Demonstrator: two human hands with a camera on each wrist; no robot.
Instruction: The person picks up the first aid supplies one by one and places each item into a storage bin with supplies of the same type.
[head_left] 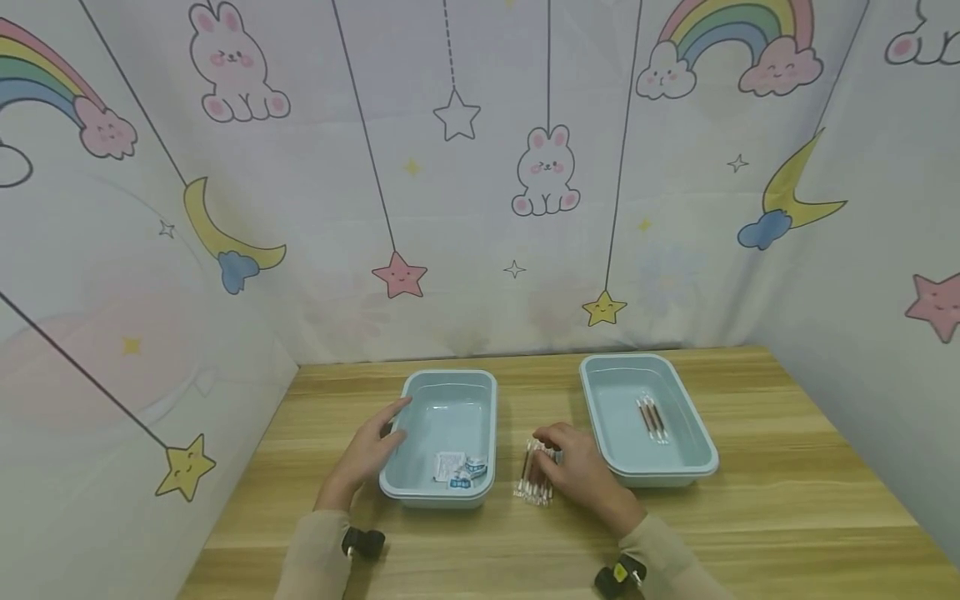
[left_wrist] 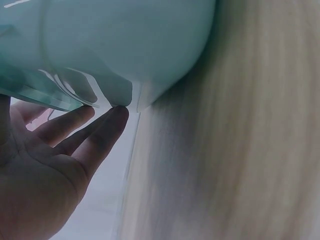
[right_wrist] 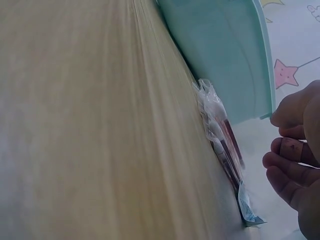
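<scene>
My left hand (head_left: 367, 457) touches the left side of a pale blue plastic tray (head_left: 487, 433), its fingers fairly straight against the wall and rim. Inside that tray lie several small white-and-blue packets (head_left: 450, 465). On the table to its right is a pile of brown-filled cotton swabs (head_left: 527, 477) in clear wrappers. Over this pile hovers my right hand (head_left: 581, 469), fingers loosely bent; in the right wrist view a gap separates it from the swabs (right_wrist: 216, 125), and nothing shows in its grasp. A blue-and-white packet end (right_wrist: 248, 207) shows beside them.
A second pale blue tray (head_left: 701, 462) stands on the right, with a few wrapped brown swabs (head_left: 652, 419) lying in it. The wooden table (head_left: 525, 558) meets a cartoon-printed cloth backdrop (head_left: 480, 217) at the back and sides.
</scene>
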